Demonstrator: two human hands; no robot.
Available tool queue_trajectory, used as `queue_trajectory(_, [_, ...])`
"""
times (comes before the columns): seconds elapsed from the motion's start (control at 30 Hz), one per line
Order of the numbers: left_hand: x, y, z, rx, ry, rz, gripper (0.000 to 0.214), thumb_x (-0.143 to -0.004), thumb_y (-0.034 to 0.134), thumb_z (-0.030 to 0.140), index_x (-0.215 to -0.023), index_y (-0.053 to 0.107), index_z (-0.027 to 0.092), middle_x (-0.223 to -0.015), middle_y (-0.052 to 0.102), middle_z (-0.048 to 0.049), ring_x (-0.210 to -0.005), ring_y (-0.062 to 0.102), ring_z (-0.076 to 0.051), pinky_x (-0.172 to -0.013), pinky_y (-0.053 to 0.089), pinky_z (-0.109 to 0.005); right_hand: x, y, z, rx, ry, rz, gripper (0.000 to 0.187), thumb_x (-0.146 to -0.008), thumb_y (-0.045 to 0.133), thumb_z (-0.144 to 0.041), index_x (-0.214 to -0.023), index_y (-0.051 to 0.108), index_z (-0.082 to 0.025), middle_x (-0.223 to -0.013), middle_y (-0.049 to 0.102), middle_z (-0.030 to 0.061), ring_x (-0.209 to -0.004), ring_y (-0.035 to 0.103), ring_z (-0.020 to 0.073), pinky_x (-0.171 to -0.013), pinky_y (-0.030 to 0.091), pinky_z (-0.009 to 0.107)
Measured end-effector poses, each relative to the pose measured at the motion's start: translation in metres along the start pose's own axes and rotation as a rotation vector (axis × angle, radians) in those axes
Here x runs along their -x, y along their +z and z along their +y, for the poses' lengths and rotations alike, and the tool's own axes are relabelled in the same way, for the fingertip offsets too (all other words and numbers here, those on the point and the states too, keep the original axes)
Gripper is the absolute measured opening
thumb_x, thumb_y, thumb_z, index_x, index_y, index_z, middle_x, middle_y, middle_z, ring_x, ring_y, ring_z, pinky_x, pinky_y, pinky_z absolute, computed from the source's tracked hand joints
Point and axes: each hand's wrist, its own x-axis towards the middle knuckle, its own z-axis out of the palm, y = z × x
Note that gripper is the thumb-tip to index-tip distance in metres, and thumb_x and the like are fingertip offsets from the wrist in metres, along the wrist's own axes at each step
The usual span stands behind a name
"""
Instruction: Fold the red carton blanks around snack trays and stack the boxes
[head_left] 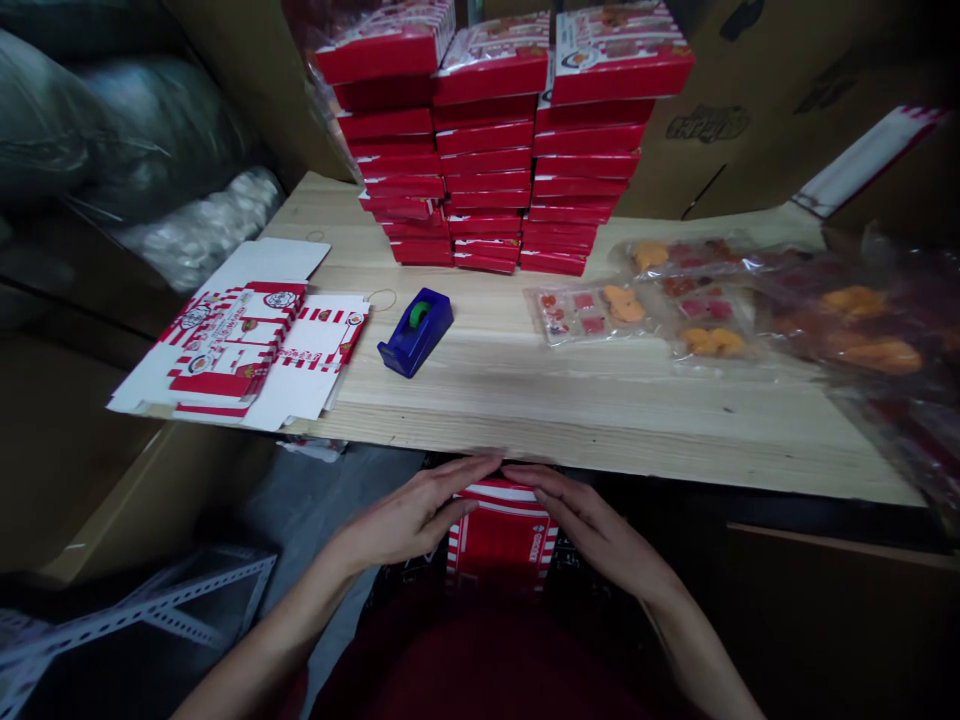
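A red box with white-striped edges [501, 535] lies close to my body, just below the table's front edge. My left hand [420, 508] holds its far left corner, with the thumb along the side and the fingers reaching across the far edge. At the far right corner my right hand [589, 520] presses its fingers along the box in the same way. The fingertips of both hands almost meet at the far edge. The box's near end is lost in shadow against my dark red clothing.
On the wooden table [480, 410] are a blue tape dispenser [417, 330], flat printed cartons [225, 340] at left, and tall stacks of red boxes [487, 150] behind. Clear bags with orange and red pieces [712, 310] cover the right. A metal frame [150, 610] stands lower left.
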Motion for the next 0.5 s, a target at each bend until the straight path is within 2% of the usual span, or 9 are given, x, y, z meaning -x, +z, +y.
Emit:
queue_trajectory(0.07, [0.001, 0.001, -0.001, 0.013, 0.006, 0.011, 0.057, -0.105, 0.047, 0.019, -0.16, 0.039, 0.035, -0.163, 0.047, -0.0034, -0.152, 0.04, -0.025, -0.126, 0.036, -0.05, 0.003, 0.001, -0.001, 0.008, -0.004, -0.016, 0.04, -0.109, 0.046, -0.032, -0.146, 0.058, -0.04, -0.149, 0.062, 0.0021, -0.143, 0.053, 0.0253, -0.125, 0.036, 0.055])
queue_trajectory(0.23, [0.002, 0.002, -0.008, 0.022, 0.005, -0.001, 0.052, -0.107, 0.043, 0.019, -0.155, 0.046, 0.037, -0.159, 0.052, -0.0005, -0.152, 0.041, -0.022, -0.126, 0.036, -0.05, 0.008, 0.007, -0.002, 0.052, -0.018, -0.028, 0.05, -0.102, 0.063, -0.037, -0.15, 0.052, -0.041, -0.157, 0.055, 0.0039, -0.148, 0.047, 0.0279, -0.123, 0.037, 0.058])
queue_trajectory(0.37, [-0.005, 0.006, -0.015, 0.072, 0.006, 0.014, 0.045, -0.108, 0.042, 0.025, -0.151, 0.054, 0.034, -0.155, 0.056, -0.0022, -0.147, 0.049, -0.021, -0.124, 0.038, -0.046, 0.006, 0.013, 0.004, 0.07, -0.048, -0.01, 0.048, -0.107, 0.05, -0.027, -0.153, 0.047, -0.042, -0.162, 0.048, 0.0008, -0.152, 0.041, 0.0247, -0.127, 0.031, 0.058])
queue_trajectory(0.43, [-0.003, 0.007, -0.02, 0.119, -0.039, 0.092, 0.041, -0.107, 0.046, 0.03, -0.145, 0.061, 0.031, -0.148, 0.064, -0.0051, -0.141, 0.056, -0.023, -0.121, 0.041, -0.046, 0.004, 0.011, 0.009, 0.049, -0.049, 0.005, 0.046, -0.108, 0.048, -0.025, -0.15, 0.05, -0.043, -0.161, 0.049, -0.0005, -0.152, 0.042, 0.0243, -0.126, 0.032, 0.059])
queue_trajectory(0.5, [0.009, 0.009, -0.029, 0.177, -0.157, 0.289, 0.035, -0.105, 0.05, 0.037, -0.131, 0.072, 0.027, -0.131, 0.075, -0.0079, -0.126, 0.067, -0.025, -0.113, 0.049, -0.044, 0.003, 0.008, 0.015, 0.02, -0.039, 0.034, 0.044, -0.107, 0.049, -0.026, -0.147, 0.054, -0.044, -0.157, 0.055, 0.0002, -0.148, 0.047, 0.0248, -0.124, 0.035, 0.059])
